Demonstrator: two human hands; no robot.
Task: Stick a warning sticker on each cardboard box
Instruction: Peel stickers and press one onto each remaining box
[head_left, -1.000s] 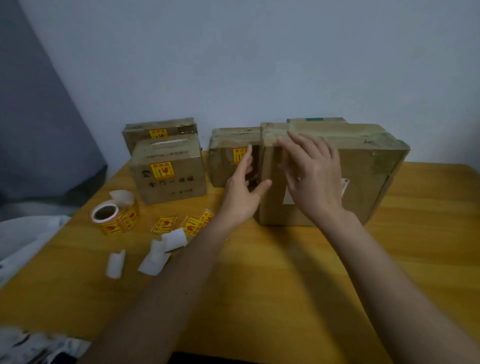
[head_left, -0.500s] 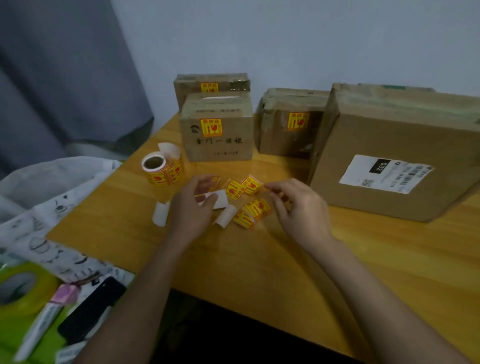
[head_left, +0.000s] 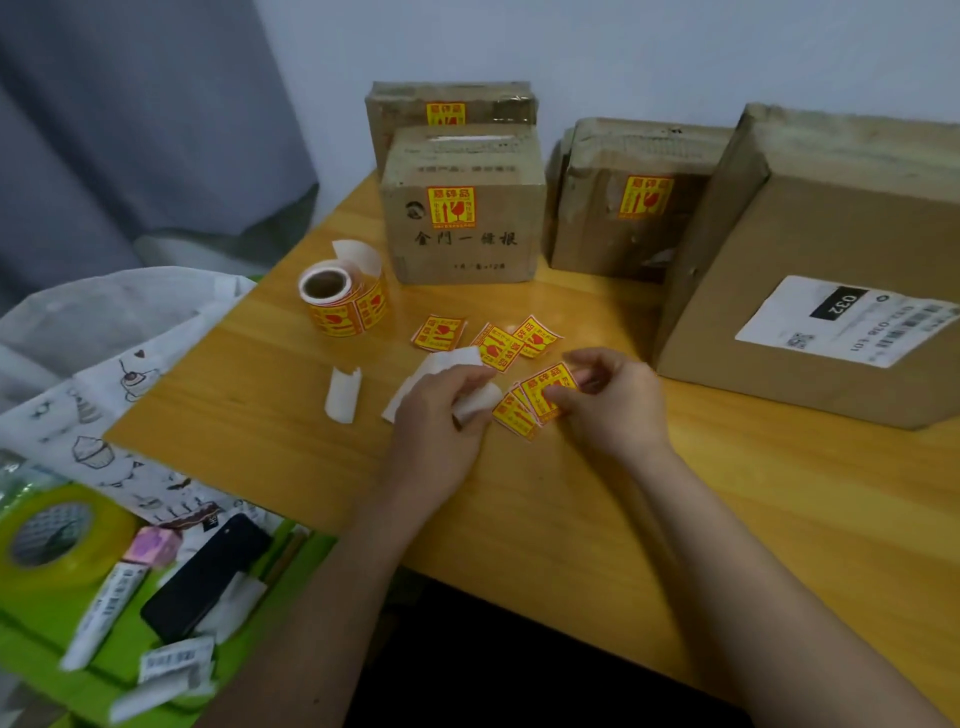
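Two hands work close together near the table's (head_left: 270, 415) middle. The right hand (head_left: 615, 400) pinches a yellow warning sticker (head_left: 545, 389) by its edge, another sticker lying just under it. The left hand (head_left: 441, 415) curls round a scrap of white backing paper (head_left: 475, 402). More loose stickers (head_left: 498, 343) lie just beyond the fingers, the sticker roll (head_left: 343, 301) further left. Three labelled boxes (head_left: 462, 218) stand at the far side; the big box (head_left: 831, 291) on the right, cut off by the frame, shows only a shipping label.
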